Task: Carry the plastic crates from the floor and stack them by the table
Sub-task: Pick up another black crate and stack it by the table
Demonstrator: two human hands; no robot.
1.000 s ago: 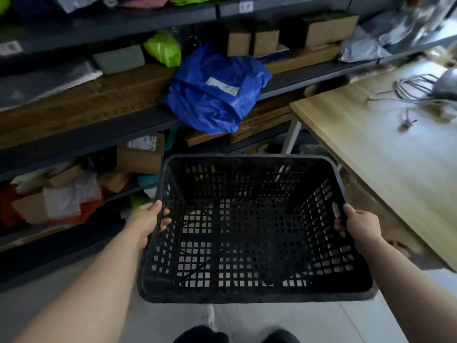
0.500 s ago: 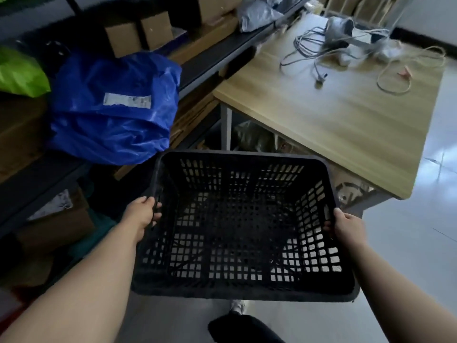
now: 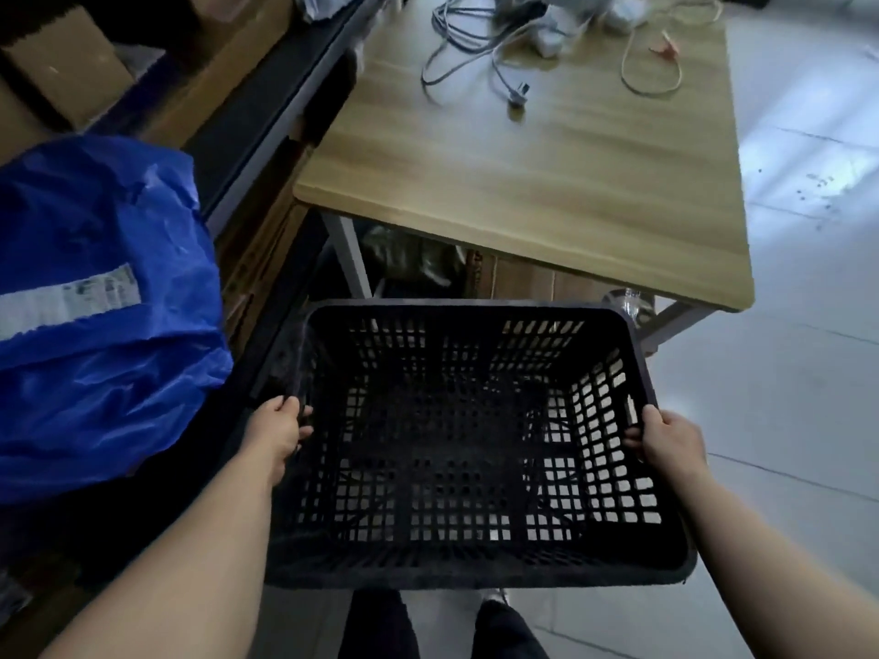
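Observation:
I hold a black slotted plastic crate (image 3: pixel 466 311) in the air in front of me, open side up and with nothing inside. My left hand (image 3: pixel 276 432) grips its left wall at the rim, fingers curled inside. My right hand (image 3: pixel 668 439) grips the right wall the same way. The wooden table (image 3: pixel 547 159) stands just beyond the crate's far edge, its near corner leg to the left of the crate's far side.
A dark shelving rack (image 3: pixel 266 111) with cardboard boxes runs along the left, and a big blue plastic bag (image 3: pixel 95 316) bulges out of it beside my left arm. Cables (image 3: pixel 475 45) lie on the table. Boxes sit under the table. Pale tiled floor (image 3: pixel 808 373) spreads to the right.
My view has swung right along the shelves toward the table, which now lies straight ahead and closer. Both hands keep the same grip on the crate.

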